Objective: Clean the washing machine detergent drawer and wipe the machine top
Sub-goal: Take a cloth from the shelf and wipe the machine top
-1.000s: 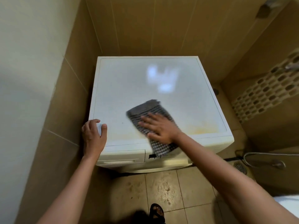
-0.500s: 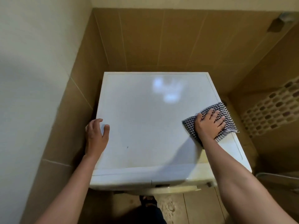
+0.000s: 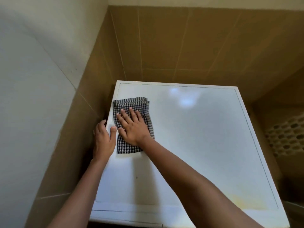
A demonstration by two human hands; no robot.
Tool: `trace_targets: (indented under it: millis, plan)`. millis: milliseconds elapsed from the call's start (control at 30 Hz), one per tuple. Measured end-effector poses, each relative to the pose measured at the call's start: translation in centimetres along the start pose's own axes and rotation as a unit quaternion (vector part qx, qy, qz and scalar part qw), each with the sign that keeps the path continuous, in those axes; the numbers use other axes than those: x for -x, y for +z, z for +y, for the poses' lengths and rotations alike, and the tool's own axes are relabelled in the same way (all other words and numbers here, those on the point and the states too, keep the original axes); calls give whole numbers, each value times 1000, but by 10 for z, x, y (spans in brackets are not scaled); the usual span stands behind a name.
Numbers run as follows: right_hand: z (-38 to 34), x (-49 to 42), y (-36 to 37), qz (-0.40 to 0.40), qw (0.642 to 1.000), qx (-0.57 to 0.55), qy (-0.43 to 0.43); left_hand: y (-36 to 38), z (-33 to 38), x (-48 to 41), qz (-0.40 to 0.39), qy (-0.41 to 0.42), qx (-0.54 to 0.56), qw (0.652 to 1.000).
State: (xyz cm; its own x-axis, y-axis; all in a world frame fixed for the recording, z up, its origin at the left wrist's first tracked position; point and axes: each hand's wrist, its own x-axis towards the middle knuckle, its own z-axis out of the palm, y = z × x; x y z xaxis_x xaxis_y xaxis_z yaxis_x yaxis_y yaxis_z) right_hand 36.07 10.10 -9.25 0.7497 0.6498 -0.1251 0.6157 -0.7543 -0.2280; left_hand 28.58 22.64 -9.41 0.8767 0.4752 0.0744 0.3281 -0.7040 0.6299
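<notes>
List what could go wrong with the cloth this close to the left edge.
The cloth under the flat right hand reaches the left edge of the machine top; a leftward push could drop it beside the tiled wall. The left hand grips that edge close by and may get bumped. The yellowish stain at front right could be missed.

The right hand [image 3: 133, 127] lies flat, fingers spread, pressing the checked cloth [image 3: 131, 102], forearm stretched from lower right. The left hand [image 3: 103, 140] curls over the washing machine [image 3: 205, 137]'s left edge, thumb on top.
</notes>
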Motion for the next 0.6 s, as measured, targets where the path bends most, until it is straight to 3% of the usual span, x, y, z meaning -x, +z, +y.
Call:
trace_targets:
  millis: [133,367,600]
  plan:
    - [14,-43,-12,2,1000,-9,-18,11,10,-14,10,29,-68,997]
    - [106,-76,-40,33,988,-55,142,27,12,-18,-13,53,-130,990]
    - [262,16,-58,100,932,-50,343,28,8,-17,-18,50,-142,988]
